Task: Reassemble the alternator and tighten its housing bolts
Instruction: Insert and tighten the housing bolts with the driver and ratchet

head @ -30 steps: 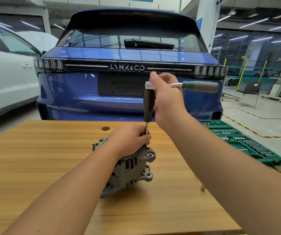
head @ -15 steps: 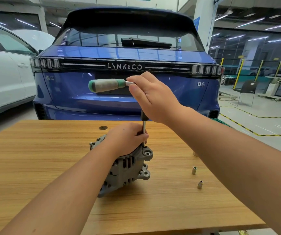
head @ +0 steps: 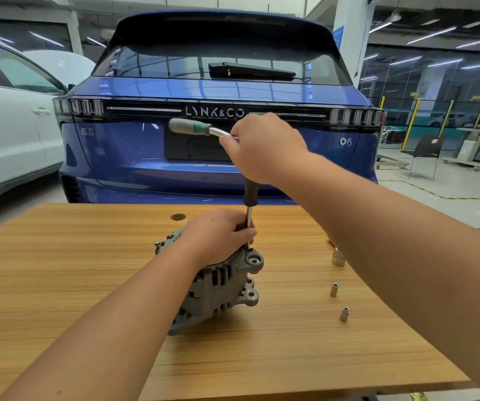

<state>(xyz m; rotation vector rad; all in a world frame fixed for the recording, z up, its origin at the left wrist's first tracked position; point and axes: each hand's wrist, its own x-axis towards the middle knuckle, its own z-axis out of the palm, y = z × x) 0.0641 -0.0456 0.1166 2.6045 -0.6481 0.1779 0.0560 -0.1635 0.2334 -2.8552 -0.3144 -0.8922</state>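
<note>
A grey alternator (head: 221, 287) lies on the wooden table (head: 88, 285), its mounting ears toward the right. My left hand (head: 218, 235) rests on top of it and its fingers pinch the thin metal shaft of an upright extension bar (head: 249, 204) that stands on the housing's top edge. My right hand (head: 262, 149) grips the head of a ratchet (head: 192, 127) on top of that bar; its grey and green handle points left. The bolt under the bar is hidden by my left hand.
Three small sockets (head: 334, 289) lie on the table right of the alternator. A blue car (head: 218, 125) stands right behind the table and a white car (head: 7, 125) at the left. A round dark hole (head: 178, 217) sits near the table's far edge.
The ratchet handle swung from pointing right to pointing left, then a little farther back. My left hand stayed on the alternator and the bar. The view shifted, so the green socket tray left the frame.
</note>
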